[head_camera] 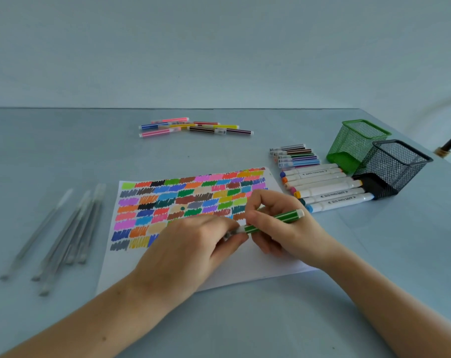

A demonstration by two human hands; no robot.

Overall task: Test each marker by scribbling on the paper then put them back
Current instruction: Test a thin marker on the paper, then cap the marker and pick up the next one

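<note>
Green marker (273, 220) between both hands

We are looking through a single wide-angle head camera, facing forward and down across the tabletop (245, 319) toward the far wall (219, 47). We are sitting close, with both forearms entering from the bottom edge.

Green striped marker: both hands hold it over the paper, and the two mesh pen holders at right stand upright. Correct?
Not quite. The head view shows the green mesh holder upright, but the black mesh holder tipped on its side. Both hands, left hand and right hand, do hold the green striped marker over the paper.
</note>
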